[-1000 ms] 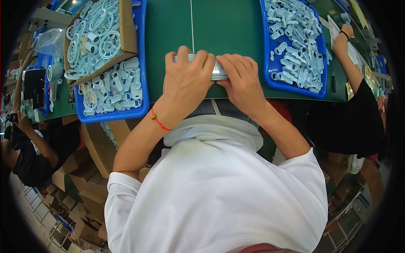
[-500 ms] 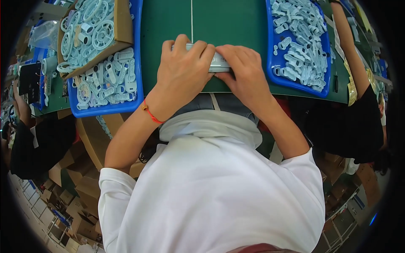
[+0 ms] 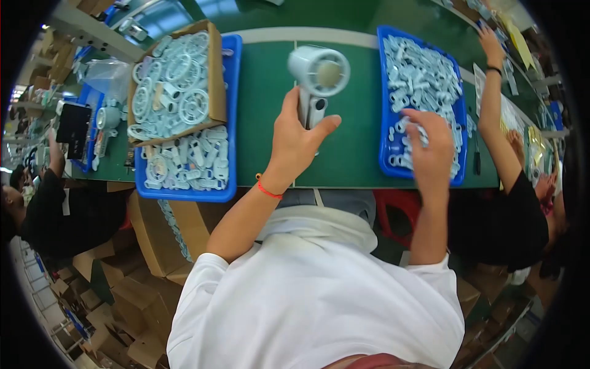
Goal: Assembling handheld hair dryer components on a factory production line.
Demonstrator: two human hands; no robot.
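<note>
Upright over the middle of the green table, a pale blue handheld fan (image 3: 320,71) shows its round head with a lighter disc in the centre. My left hand (image 3: 296,136) is wrapped round its handle, thumb stretched out to the right, and hides much of the grip. To the right, my right hand (image 3: 432,147) hovers over the near part of a blue tray (image 3: 385,92). Its fingers are bent and apart, slightly blurred, and I see nothing held. The tray is heaped with small pale blue plastic parts (image 3: 424,71).
On the left, a cardboard box (image 3: 216,80) of pale blue rings and parts rests on another blue tray (image 3: 232,163). A dark slim tool (image 3: 477,161) lies right of the right tray. Co-workers' arms (image 3: 490,104) are at both sides. Cartons (image 3: 138,298) stand below at left.
Both hands were together on the fan at the table's near edge. My left hand now holds it raised upright; my right hand has let go and moved right over the tray. The view has shifted.
</note>
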